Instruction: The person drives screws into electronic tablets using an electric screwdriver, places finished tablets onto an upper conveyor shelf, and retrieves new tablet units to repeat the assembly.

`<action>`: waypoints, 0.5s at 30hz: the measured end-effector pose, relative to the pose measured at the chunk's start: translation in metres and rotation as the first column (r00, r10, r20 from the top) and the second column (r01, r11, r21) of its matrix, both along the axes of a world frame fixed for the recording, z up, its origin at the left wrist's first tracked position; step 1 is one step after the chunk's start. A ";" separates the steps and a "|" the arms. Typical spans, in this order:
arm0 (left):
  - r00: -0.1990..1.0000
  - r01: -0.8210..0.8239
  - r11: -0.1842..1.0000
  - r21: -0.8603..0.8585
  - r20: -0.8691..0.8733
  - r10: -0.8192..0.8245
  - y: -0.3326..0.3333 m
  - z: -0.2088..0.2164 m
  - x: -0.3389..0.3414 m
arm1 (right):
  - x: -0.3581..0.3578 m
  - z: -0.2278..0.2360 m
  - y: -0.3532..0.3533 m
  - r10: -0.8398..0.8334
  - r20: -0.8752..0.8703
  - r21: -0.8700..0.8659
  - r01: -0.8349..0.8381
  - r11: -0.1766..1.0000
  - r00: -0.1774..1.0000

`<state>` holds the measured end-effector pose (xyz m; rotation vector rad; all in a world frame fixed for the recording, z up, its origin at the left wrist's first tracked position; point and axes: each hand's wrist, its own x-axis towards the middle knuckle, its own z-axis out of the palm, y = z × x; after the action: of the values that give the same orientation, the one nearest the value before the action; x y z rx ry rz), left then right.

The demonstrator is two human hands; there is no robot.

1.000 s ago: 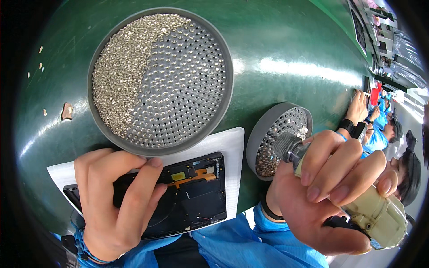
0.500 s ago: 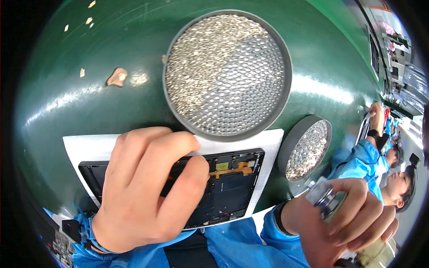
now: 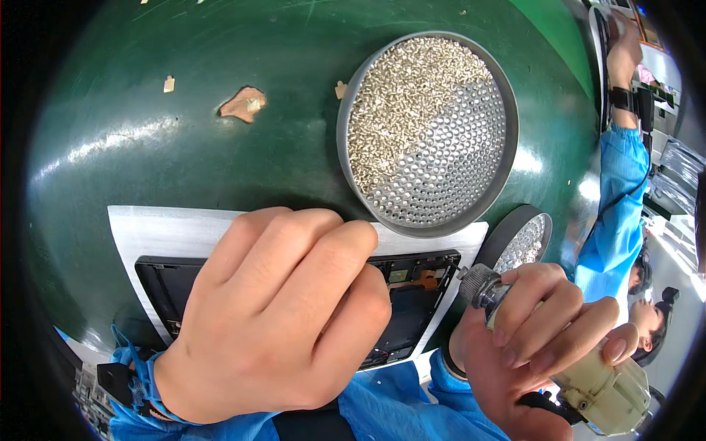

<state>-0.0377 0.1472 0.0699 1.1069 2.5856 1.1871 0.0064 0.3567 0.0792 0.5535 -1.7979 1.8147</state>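
Observation:
My left hand (image 3: pixel 276 316) is closed over a flat black electronic device (image 3: pixel 412 305) with its inside bare. The fingers are curled, and their tips are hidden, so I cannot see what they hold. Under the device lies a white sheet (image 3: pixel 158 228). In my right hand (image 3: pixel 540 331) is a pale yellowish electric screwdriver (image 3: pixel 603 389) with a knurled metal collar. Its thin tip points left, close to the device's right edge. The fingers wrap round the tool's body.
A large round grey screw tray (image 3: pixel 456 158), partly heaped with small silvery screws, overlaps the sheet's far edge. A smaller round tray (image 3: pixel 518 239) tilts to its right. A brown scrap (image 3: pixel 244 105) and pale bits lie on the green table (image 3: pixel 220 165). A co-worker's blue sleeve (image 3: pixel 621 191) reaches in at right.
My right hand has brought the screwdriver left, its tip now by the device's right edge. My left hand sits further right over the device. The trays appear further right in the view.

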 end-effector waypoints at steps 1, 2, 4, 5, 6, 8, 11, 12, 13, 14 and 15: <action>1.000 0.006 1.000 -0.001 0.007 -0.006 0.001 0.001 0.000 | 0.000 -0.001 -0.002 -0.035 -0.008 -0.004 0.035 0.999 0.999; 1.000 0.012 1.000 -0.001 0.014 -0.012 0.002 0.001 -0.001 | -0.001 -0.002 -0.003 -0.071 -0.016 -0.007 0.071 0.997 0.997; 1.000 0.008 1.000 -0.006 0.016 -0.008 0.001 0.001 0.000 | -0.002 0.002 0.010 0.113 0.005 0.026 -0.113 0.993 0.994; 1.000 0.005 1.000 -0.008 0.019 -0.005 0.001 0.001 0.000 | -0.004 0.001 0.010 0.114 0.005 0.026 -0.114 0.993 0.993; 1.000 0.005 1.000 -0.009 0.016 -0.005 0.000 0.001 0.000 | -0.006 0.000 0.007 0.107 -0.010 0.029 -0.106 0.994 0.994; 1.000 0.005 1.000 -0.001 -0.002 -0.005 -0.003 0.001 0.001 | -0.006 0.005 -0.010 0.101 -0.029 0.034 -0.100 0.994 0.994; 1.000 0.016 1.000 0.015 -0.014 -0.015 0.002 -0.001 -0.002 | -0.003 0.022 -0.032 -0.271 0.267 -0.264 0.340 0.903 0.925; 1.000 0.009 1.000 0.002 -0.022 -0.009 -0.002 0.004 -0.001 | -0.005 0.020 -0.030 -0.209 0.198 -0.234 0.253 0.939 0.958; 1.000 0.012 1.000 0.004 -0.023 -0.012 -0.005 0.005 0.000 | -0.006 0.015 -0.025 -0.151 0.133 -0.184 0.174 0.967 0.980; 1.000 0.017 1.000 0.004 -0.025 -0.017 -0.007 0.007 0.000 | -0.008 0.009 -0.019 -0.090 0.069 -0.130 0.098 0.987 0.994; 0.999 0.017 1.000 0.003 -0.029 -0.017 -0.006 0.007 0.000 | -0.010 0.003 -0.013 -0.022 0.009 -0.068 0.023 0.997 1.000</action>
<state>-0.0381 0.1410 0.0764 1.1527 2.5913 1.1813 -0.0038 0.3438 0.0822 0.4983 -1.7340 1.8579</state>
